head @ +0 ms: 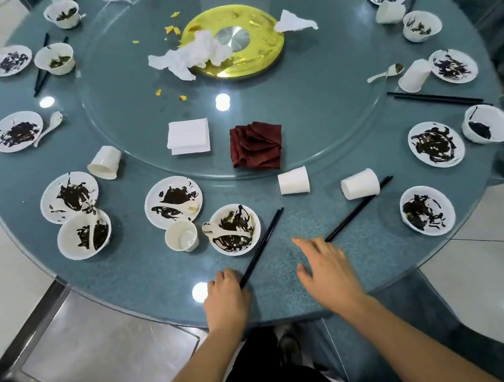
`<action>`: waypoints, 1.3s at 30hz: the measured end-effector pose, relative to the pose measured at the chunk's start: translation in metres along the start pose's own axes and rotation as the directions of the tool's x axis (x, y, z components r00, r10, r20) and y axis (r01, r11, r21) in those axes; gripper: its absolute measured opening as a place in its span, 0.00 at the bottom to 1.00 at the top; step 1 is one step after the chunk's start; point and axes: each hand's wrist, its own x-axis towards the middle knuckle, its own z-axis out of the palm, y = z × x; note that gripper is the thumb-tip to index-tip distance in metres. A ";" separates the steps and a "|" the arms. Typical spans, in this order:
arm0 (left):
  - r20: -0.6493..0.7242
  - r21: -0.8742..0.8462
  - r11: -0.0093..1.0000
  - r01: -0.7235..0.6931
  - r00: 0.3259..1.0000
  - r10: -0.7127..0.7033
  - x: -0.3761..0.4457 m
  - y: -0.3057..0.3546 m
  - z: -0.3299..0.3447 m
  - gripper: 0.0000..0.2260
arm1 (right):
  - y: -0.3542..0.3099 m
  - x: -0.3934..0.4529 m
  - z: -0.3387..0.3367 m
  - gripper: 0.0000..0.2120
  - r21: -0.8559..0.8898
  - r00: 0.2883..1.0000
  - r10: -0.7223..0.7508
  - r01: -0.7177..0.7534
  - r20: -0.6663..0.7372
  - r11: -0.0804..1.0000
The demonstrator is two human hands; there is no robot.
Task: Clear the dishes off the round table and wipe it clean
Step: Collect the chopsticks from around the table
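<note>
No brand, label or writing could be read on anything in view; the cups, plates and bowls were plain white.

The round counter (144,277) carried dirty dishes all around its rim, with a glass turntable (314,112) in the middle. On the turntable lay a folded dark red cloth (257,146), a stack of white napkins (189,136) beside it, and crumpled tissue (191,55) partly covering a yellow disc (256,52).

The left hand (225,296) rested at the near edge, fingers curled under at the lower end of a pair of black chopsticks (263,244); the fingertips were hidden, so it seemed to pinch them, though the grip itself could not be made out. The right hand (327,270) hovered flat with fingers spread and holding nothing, its fingertips near the end of a second pair of chopsticks (359,207).

Just beyond the left hand stood a smeared bowl (234,229) with a spoon in it, an upright cup (182,236) touching its left side, and a smeared plate (173,201) behind. Two cups lay tipped over: one (293,180) at the turntable's edge, another (360,184) against the second chopsticks.

The far edge of the counter was cut off at the top, so several dishes there showed only in part. A metal cart (80,349) at lower left was also cropped.
</note>
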 end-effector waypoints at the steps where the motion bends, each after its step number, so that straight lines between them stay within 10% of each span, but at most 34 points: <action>1: 0.008 -0.010 1.000 0.002 1.000 -0.002 -0.001 0.002 0.000 0.12 | 0.000 -0.002 0.001 0.25 0.000 1.000 0.002 -0.002 0.013 1.000; 9: 0.068 -0.052 0.999 -0.009 0.998 0.012 -0.010 0.008 0.000 0.07 | 0.000 -0.015 0.014 0.20 0.048 0.995 0.046 -0.051 0.092 0.998; 13: 0.193 -0.430 0.893 0.130 0.980 -0.050 -0.023 0.014 0.004 0.05 | 0.001 -0.018 0.016 0.10 0.296 0.986 0.132 -0.157 0.101 0.942; 18: 0.324 -0.732 0.641 0.229 0.946 0.031 -0.040 0.025 0.007 0.05 | -0.002 -0.013 0.013 0.05 0.655 0.951 0.237 -0.308 0.198 0.690; 25: 0.388 -0.782 0.571 0.252 0.913 0.129 -0.048 0.043 0.002 0.04 | -0.003 -0.007 -0.001 0.10 0.826 0.923 0.289 -0.364 0.256 0.431; 29: 0.479 -0.853 0.219 0.473 0.877 -0.028 -0.036 0.065 -0.012 0.08 | -0.006 -0.005 -0.006 0.11 0.771 0.954 0.228 -0.291 0.193 0.567; 34: 0.622 -0.766 -0.087 0.637 0.769 0.150 -0.025 0.075 -0.030 0.12 | -0.021 -0.003 -0.022 0.09 0.637 0.975 0.171 -0.224 0.145 0.737; 39: 0.639 -0.727 -0.121 0.676 0.730 0.242 -0.016 0.080 -0.037 0.15 | -0.030 0.001 -0.036 0.08 0.476 0.988 0.127 -0.154 0.089 0.866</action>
